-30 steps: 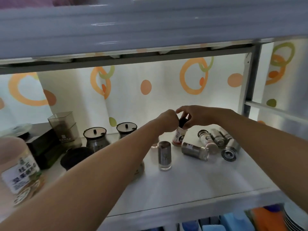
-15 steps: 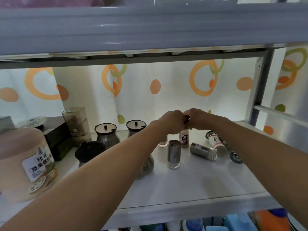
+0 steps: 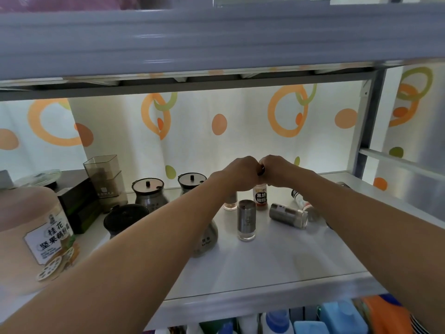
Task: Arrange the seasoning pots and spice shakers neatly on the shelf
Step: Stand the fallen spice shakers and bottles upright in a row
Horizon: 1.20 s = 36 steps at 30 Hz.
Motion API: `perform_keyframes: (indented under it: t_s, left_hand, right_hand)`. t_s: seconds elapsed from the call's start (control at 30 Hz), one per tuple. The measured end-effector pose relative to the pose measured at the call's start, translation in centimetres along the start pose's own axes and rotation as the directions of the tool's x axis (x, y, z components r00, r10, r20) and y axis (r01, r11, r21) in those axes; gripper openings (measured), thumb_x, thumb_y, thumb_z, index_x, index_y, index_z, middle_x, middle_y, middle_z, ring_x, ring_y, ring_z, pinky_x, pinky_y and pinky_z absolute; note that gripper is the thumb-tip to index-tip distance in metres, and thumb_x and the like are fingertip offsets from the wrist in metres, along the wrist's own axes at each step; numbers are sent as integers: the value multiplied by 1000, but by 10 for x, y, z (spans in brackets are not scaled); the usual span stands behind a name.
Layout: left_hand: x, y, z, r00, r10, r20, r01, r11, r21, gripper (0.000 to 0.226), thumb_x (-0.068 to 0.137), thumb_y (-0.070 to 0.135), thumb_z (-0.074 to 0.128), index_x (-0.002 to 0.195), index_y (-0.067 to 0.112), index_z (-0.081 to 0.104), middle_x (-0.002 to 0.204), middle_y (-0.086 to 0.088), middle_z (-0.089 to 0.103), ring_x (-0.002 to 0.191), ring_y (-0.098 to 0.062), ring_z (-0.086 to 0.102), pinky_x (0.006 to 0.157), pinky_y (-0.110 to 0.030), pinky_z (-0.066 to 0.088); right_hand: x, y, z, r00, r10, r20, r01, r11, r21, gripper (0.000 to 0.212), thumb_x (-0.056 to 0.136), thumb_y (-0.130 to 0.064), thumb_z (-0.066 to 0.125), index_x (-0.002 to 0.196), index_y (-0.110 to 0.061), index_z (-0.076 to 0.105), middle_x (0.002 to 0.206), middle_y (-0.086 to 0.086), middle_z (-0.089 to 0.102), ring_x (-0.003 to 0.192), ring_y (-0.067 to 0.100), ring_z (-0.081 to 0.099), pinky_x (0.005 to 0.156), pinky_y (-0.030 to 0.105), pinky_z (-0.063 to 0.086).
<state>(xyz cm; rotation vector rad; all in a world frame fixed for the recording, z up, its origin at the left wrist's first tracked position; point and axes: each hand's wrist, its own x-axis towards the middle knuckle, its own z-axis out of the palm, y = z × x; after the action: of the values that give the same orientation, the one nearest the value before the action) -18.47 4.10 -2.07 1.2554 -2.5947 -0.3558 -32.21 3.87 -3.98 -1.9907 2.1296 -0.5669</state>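
Both hands are closing together compared with a second ago, and the pepper bottle (image 3: 261,200) is now standing straight just behind the upright steel shaker (image 3: 246,219). The right hand (image 3: 279,172) is pinching it by the top; the left hand (image 3: 240,174) is curling alongside, its hold hidden from me. Letting go slowly, I'd judge, is keeping it off the toppled shaker (image 3: 287,215) lying right of the steel one.

Backlit white curtain (image 3: 192,141) with orange rings behind grey metal post (image 3: 372,121).
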Motion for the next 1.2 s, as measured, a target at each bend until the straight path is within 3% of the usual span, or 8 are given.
perform_keyframes:
  t_s: [0.13,0.23,0.3,0.37,0.5,0.7,0.93,1.2]
  left_hand:
    - [-20,19,-3,979,-41,-201,0,980,-200,45,89,4,52,134,10,56,138,-8,57,125,-22,54,97,-26,43]
    - [-55,46,1,932,-129,-338,-98,810,-578,49,83,-6,47,125,12,64,121,-3,67,118,-18,59,102,-31,46]
    - [-87,57,22,955,-154,-253,-111,606,-788,45,83,-7,45,116,14,70,103,2,71,104,-12,65,96,-29,49]
    - [-114,62,53,987,-138,-85,-14,451,-892,43,84,-9,46,108,15,73,108,0,72,106,-10,65,97,-25,48]
    - [-117,58,98,961,-242,137,205,281,-938,37,86,-9,47,101,16,70,111,-11,66,107,-24,60,96,-35,48]
    - [-96,59,119,935,-300,187,232,121,-965,27,85,-10,43,86,10,61,67,-5,49,58,-17,46,54,-26,35]
    - [-79,56,130,925,-312,216,206,-64,-976,33,81,-14,43,93,4,67,75,-8,55,71,-17,48,75,-29,42]
    - [-69,57,124,893,-378,246,219,-113,-969,32,78,-16,39,79,9,60,64,-5,49,61,-14,43,64,-26,38]
  right_hand:
    - [-4,5,-18,996,39,83,-47,993,106,68,78,-23,78,135,-10,43,103,14,64,71,21,58,66,33,47]
    - [-14,17,-37,992,68,103,-74,995,61,28,80,-13,74,99,6,66,80,14,68,60,21,55,55,28,41]
    - [-25,23,-38,978,88,189,-86,996,-16,16,83,-13,69,76,1,70,68,9,67,53,18,54,47,22,38]
    - [-33,29,-29,956,127,264,-104,990,-98,18,81,-17,72,81,1,73,69,8,70,56,17,58,48,21,40]
    - [-40,27,-10,938,155,311,-114,983,-146,30,76,-25,79,90,1,73,70,5,68,60,17,58,49,23,40]
    - [-41,26,-2,929,188,320,-140,976,-165,29,74,-32,78,77,-4,70,66,8,64,61,22,51,54,27,37]
    - [-45,20,1,926,202,319,-140,968,-207,33,69,-26,81,61,-10,54,52,4,54,49,20,45,53,26,35]
    - [-53,18,6,952,184,245,-129,966,-224,36,74,-33,78,60,-10,53,58,5,55,54,22,52,57,27,42]
